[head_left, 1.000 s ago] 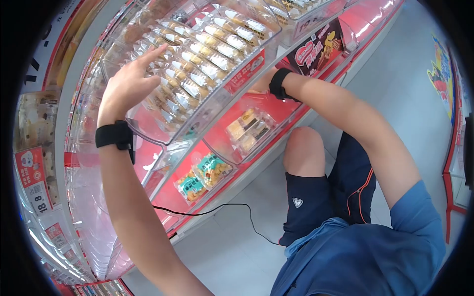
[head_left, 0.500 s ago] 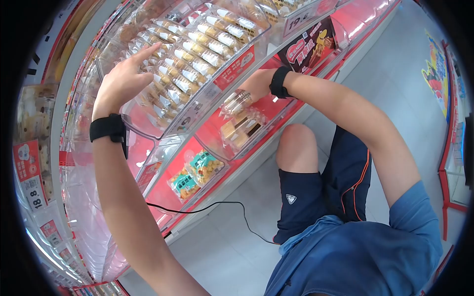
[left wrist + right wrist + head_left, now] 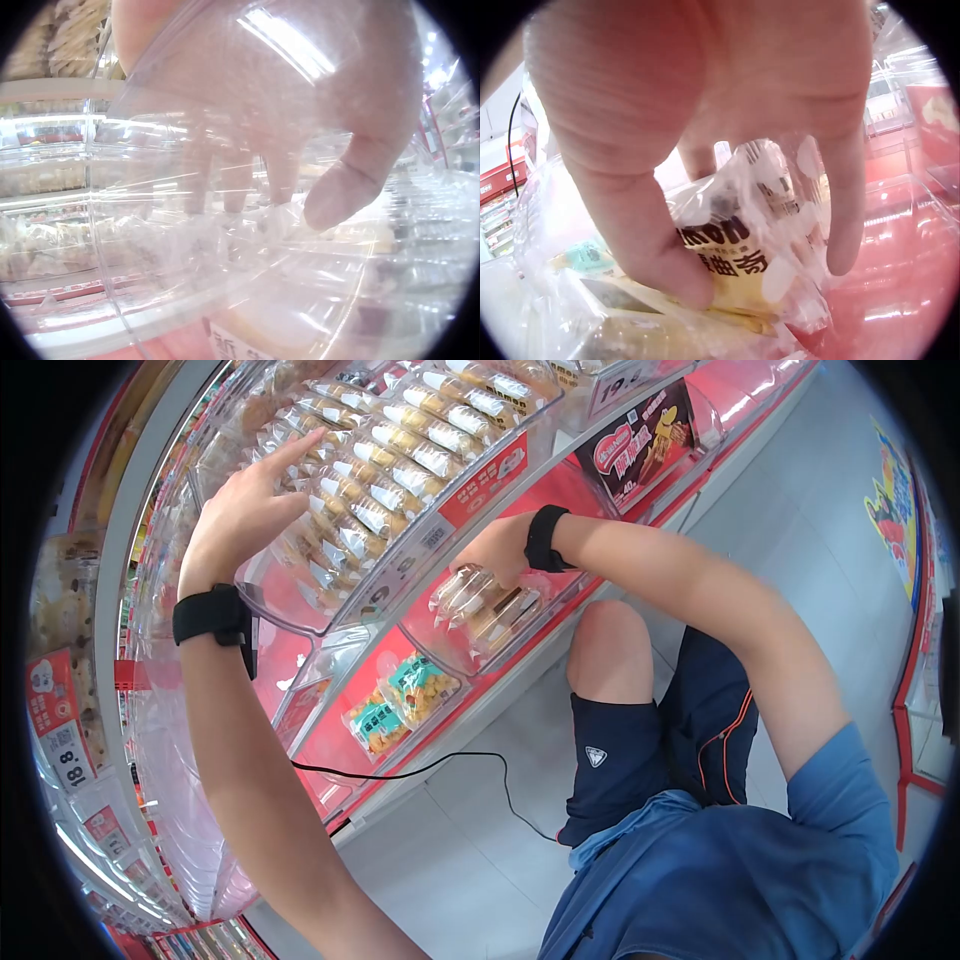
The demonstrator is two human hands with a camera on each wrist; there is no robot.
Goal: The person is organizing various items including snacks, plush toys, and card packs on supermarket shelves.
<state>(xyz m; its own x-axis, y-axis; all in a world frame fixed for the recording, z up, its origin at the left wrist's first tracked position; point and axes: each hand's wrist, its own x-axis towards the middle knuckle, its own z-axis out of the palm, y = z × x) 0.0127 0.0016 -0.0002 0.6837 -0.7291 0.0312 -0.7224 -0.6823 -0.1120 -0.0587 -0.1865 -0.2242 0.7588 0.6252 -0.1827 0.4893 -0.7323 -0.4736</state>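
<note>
In the lower red bin my right hand [image 3: 497,547] grips a clear-wrapped snack packet [image 3: 464,596] between thumb and fingers. Dark print and a pale yellow filling show on that packet [image 3: 739,262] in the right wrist view. Beneath and beside it lie other clear packets [image 3: 516,622] with tan and dark contents. My left hand [image 3: 240,515] reaches over the upper clear bin, index finger extended, at the edge of rows of individually wrapped pastries [image 3: 400,455]. Through clear plastic, the left wrist view shows its fingers [image 3: 281,176] pointing down at the wrappers.
The upper bin's clear front wall [image 3: 400,575] overhangs the lower shelf. Two teal-labelled snack bags [image 3: 410,690] lie in the neighbouring compartment. A dark promotional card [image 3: 640,448] stands farther along. A black cable [image 3: 440,760] runs from the left arm toward the knee.
My right hand has come out from behind the upper bin with the packet and moved left, over the packets in the lower bin. The left hand stays at the pastries.
</note>
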